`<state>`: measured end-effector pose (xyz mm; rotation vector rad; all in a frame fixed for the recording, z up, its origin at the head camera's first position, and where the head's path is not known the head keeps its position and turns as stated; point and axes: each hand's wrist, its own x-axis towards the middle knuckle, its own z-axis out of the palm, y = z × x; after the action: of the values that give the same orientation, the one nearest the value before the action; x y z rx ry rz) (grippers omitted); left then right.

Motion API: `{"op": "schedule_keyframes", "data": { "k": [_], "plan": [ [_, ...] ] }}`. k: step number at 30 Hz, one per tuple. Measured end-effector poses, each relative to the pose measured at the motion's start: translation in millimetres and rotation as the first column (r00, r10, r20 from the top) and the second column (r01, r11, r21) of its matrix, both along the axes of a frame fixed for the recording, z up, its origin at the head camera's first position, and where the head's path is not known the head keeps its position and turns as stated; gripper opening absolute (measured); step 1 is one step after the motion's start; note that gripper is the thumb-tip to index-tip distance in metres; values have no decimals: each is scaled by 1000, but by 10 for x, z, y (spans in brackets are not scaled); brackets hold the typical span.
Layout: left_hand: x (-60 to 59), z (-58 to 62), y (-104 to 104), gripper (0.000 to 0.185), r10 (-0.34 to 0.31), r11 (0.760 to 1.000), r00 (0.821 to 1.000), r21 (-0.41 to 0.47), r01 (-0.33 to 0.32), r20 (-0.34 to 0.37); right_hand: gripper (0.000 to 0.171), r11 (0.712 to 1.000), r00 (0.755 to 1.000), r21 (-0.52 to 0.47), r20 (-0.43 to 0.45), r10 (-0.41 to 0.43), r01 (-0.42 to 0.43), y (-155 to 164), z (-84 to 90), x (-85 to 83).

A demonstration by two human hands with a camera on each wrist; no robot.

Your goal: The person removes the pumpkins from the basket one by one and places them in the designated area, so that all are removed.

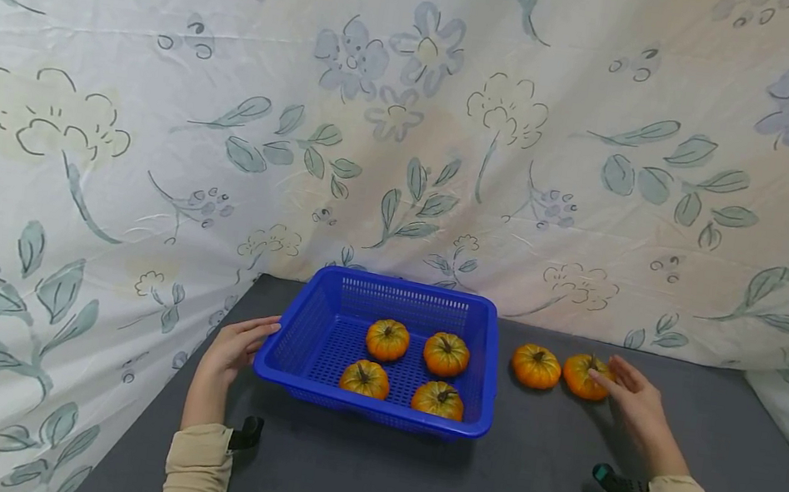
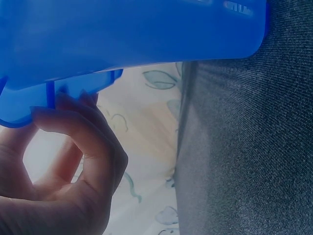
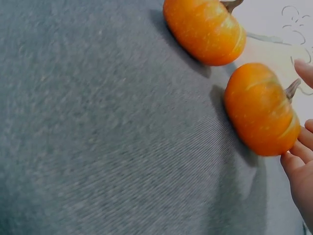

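We see the outer pumpkin [image 1: 582, 377] on the dark table [image 1: 361, 485], just left of the fingertips of the right hand [image 1: 644, 411], which is by far the nearer hand. Its fingers are loosely spread, with thumb and forefinger apart about the pumpkin's right side; they touch it there, but we see no firm hold. The pumpkin is squat and sits stem up, wider than tall, so we make out no long axis along the table. Its neighbour, the inner pumpkin [image 1: 536, 367], stands close on its left, between it and the blue basket [image 1: 313, 391], so any path leftward from these fingers meets that one first. Four pumpkins [image 1: 446, 355] lie inside the basket, mostly toward its right. At the left rim we find the left hand [image 1: 235, 345], fingers curled and gripping the edge

We cannot see all of the left thumb, as the rim covers its tip. The right wrist view cuts off much of the right hand and the top of the inner pumpkin, and the basket's near wall hides the undersides of the two nearer pumpkins within
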<state>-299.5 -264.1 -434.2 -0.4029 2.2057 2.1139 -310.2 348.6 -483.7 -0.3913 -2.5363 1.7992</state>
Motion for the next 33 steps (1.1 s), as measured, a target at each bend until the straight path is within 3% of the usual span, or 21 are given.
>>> {"op": "schedule_keyframes", "data": {
  "k": [8,19,33],
  "plan": [
    [-1,6,9,56,-7,1000,1000,8,7,-1,101,1000,999,9,-37,11,-11,-37,147,-8],
    [-11,-5,-4,58,-15,999,1000,49,15,-1,99,993,986,44,-121,111,-107,-258,457,-48],
    [-10,2,-3,58,-9,1000,1000,15,9,7,83,956,935,87,-203,292,-280,-566,773,-159]
  ]
}}
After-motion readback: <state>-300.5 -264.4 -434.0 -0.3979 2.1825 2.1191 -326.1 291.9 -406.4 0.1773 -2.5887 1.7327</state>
